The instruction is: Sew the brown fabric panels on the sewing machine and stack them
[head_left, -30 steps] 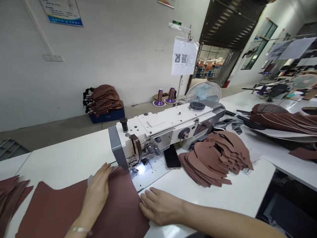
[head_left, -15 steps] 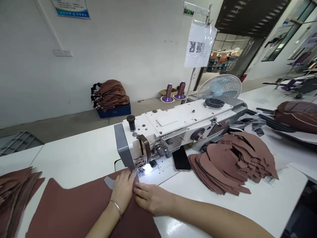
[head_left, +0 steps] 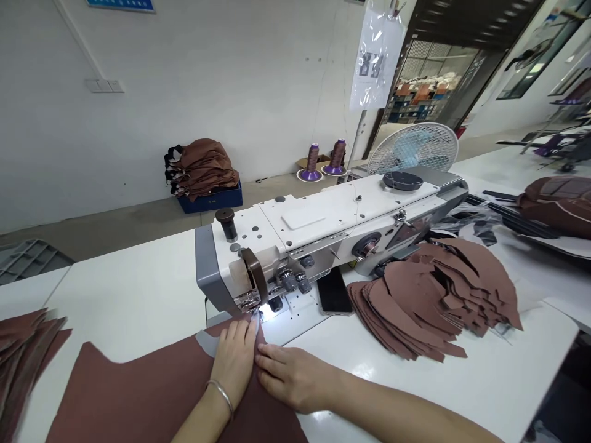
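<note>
A wide brown leather-like sheet (head_left: 152,387) lies on the table, its far corner under the needle area of a sewing machine (head_left: 295,231). My left hand (head_left: 236,354), with a bangle at the wrist, rests flat on the sheet with fingers stretched towards the lit presser foot (head_left: 252,301). Beside it, my right hand (head_left: 290,375) has its fingers bent together on the sheet's right edge; their undersides are hidden. A narrow grey strip (head_left: 255,321) shows at the left fingertips. A grey patch (head_left: 207,343) lies left of that hand.
Brown cut pieces (head_left: 429,301) are stacked at right, near a black phone (head_left: 333,292). More brown pieces (head_left: 28,363) lie at far left. Behind the machine stand thread cones (head_left: 312,161) and a fan (head_left: 415,147). A blue crate (head_left: 212,200) holds brown material on the floor.
The view has shifted, so the machine sits further left and higher in the picture. Both hands and the brown sheet have moved slightly right relative to the machine, bringing the fingertips closer to the needle.
</note>
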`<state>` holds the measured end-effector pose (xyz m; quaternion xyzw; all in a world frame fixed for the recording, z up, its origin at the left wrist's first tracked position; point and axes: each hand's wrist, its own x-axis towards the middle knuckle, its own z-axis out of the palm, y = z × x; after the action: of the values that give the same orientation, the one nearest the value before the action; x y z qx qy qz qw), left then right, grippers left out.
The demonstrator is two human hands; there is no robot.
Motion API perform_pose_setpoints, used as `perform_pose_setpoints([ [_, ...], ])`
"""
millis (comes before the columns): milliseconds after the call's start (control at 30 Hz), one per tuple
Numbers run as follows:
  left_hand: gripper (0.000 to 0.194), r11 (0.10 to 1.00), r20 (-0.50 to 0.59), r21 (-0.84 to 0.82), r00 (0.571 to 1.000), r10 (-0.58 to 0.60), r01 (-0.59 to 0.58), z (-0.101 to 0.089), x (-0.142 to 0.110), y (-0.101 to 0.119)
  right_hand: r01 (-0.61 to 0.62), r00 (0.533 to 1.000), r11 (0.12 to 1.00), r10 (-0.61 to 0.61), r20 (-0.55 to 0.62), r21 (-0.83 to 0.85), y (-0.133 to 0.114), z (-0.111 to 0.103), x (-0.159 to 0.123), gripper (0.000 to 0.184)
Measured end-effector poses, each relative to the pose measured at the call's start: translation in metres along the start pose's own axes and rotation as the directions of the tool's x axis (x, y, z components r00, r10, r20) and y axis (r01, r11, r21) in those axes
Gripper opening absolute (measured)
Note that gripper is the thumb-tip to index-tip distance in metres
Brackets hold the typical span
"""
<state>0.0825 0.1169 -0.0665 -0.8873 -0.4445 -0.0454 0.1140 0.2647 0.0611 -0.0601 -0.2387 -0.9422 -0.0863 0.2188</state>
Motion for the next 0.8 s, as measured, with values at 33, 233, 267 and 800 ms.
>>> perform_pose_setpoints([
  [33, 0.043, 1.0, 0.0, 0.004, 1.0, 0.0, 0.0, -0.0007, 0.0005, 0.0013, -0.003, 1.0, 1.0, 0.003, 0.0, 0.006, 0.0002, -0.0003, -0.001, 0.029],
  [233, 0.043, 1.0, -0.011, 0.007, 1.0, -0.007, 0.007, -0.001, 0.0031, 0.0044, -0.004, 1.0, 1.0, 0.004, -0.001, 0.011, 0.001, -0.0024, -0.0034, 0.027],
  [267, 0.043, 1.0, -0.005, 0.002, 1.0, -0.009, 0.009, -0.0007, 0.0032, 0.0041, -0.002, 1.0, 1.0, 0.002, -0.001, 0.009, 0.0011, -0.0027, -0.0031, 0.026],
  [800, 0.04, 0.999, -0.037, -0.009, 0.999, 0.03, -0.031, 0.005, 0.0061, 0.0032, -0.006, 1.0, 1.0, 0.006, 0.029, 0.006, 0.004, -0.0043, -0.0026, 0.028],
])
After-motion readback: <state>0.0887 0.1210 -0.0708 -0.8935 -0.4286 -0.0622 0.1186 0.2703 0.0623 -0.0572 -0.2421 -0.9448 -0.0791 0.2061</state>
